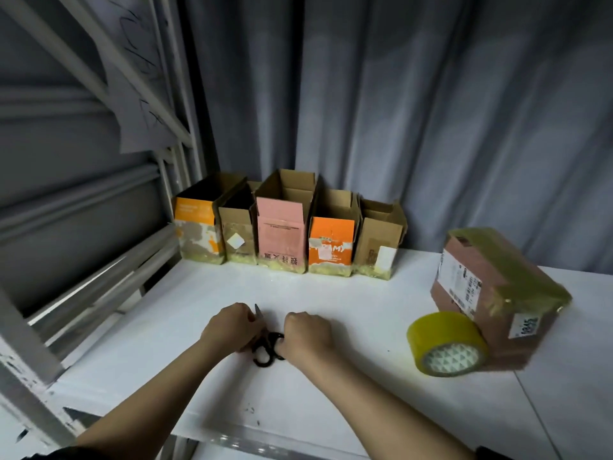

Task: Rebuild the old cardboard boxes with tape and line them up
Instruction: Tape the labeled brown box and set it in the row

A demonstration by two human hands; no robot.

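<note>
Both your hands meet at the middle of the white table (331,410), on a pair of black-handled scissors (267,343). Your left hand (227,328) has its fingers curled around the blade end, and the metal tip pokes out just above its knuckles, pointing toward 12 o'clock. Your right hand (306,333) is curled at the handle loops on the 3 o'clock side of the scissors; its grip is closed and touching the loops, though whether the fingers pass through them cannot be told. One loop lies bare on the table at 6 o'clock from the hands.

At 12 o'clock from your hands, five open-topped cardboard boxes stand upright in a row against the grey curtain (398,111), side by side and touching: an orange-fronted box (199,227) at the left end, a plain brown box (237,235), a taller pink box (282,235), a second orange box (331,245), and a brown box with a white label (379,245) at the right end. Yellowish tape shows along their bottom edges.

At 3 o'clock, a roll of yellow tape (447,343) rests on its side. Just behind it, touching or nearly so, sits a closed brown box (497,287) wrapped with yellow tape, tilted, with shipping labels on it. A white metal rack (99,260) stands at 9 o'clock.
</note>
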